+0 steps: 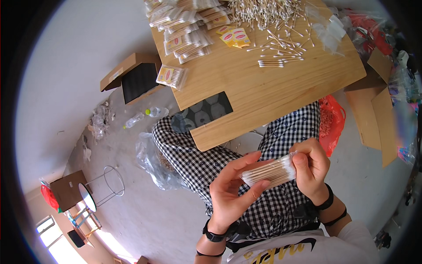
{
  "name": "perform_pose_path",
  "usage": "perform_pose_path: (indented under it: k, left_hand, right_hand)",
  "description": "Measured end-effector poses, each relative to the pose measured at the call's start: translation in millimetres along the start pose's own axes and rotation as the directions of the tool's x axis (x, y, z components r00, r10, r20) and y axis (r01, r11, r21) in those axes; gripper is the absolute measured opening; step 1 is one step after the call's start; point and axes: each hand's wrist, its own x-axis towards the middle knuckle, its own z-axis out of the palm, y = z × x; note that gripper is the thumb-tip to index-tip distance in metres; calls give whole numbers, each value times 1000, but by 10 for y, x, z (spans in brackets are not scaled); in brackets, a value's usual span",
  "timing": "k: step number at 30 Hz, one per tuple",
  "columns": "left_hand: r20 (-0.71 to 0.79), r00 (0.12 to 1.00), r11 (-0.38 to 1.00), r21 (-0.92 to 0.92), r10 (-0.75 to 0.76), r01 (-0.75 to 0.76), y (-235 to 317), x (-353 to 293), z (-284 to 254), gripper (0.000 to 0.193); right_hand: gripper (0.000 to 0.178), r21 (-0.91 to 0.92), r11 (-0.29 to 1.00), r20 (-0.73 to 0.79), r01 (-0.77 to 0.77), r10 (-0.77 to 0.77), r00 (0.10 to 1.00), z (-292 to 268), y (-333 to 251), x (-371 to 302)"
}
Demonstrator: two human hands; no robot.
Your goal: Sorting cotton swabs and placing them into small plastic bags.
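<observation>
Above my lap I hold a clear packet of cotton swabs (271, 173) between both hands. My left hand (232, 190) closes on its left end, with the thumb on the near side and the fingers behind. My right hand (313, 169) pinches the right end of the packet at its plastic edge. On the table (281, 99) lie a heap of loose cotton swabs (263, 12), a thinner scatter of swabs (283, 46) and a few yellow-and-white cards (235, 37). Filled swab packets (187, 33) are piled at the far left, and one packet (170, 76) lies apart at the table's left edge.
A dark patterned phone-like slab (206, 111) lies by the near table edge. Clear plastic bags (329, 33) sit at the table's right. Cardboard boxes stand left (136, 77) and right (373, 112). On the floor are bottles (157, 112), a clear bag (154, 160) and a red bag (333, 125).
</observation>
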Motion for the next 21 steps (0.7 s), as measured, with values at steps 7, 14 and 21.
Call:
perform_pose_path:
  k: [7,14,21]
  left_hand:
    - [-52,999,986,165,10,-1,116,-30,67,52]
    - [0,993,978,176,115,-113,78,12,-13,35]
    - [32,958,899,338,284,-278,-29,175,-122,30]
  right_hand:
    - [21,-81,992,-85,101,-107,991,17,117,-64]
    - [42,-66,866,146,496,-483,863,-125,151,1]
    - [57,-73,887,107,456,-448,888,-144,337,44]
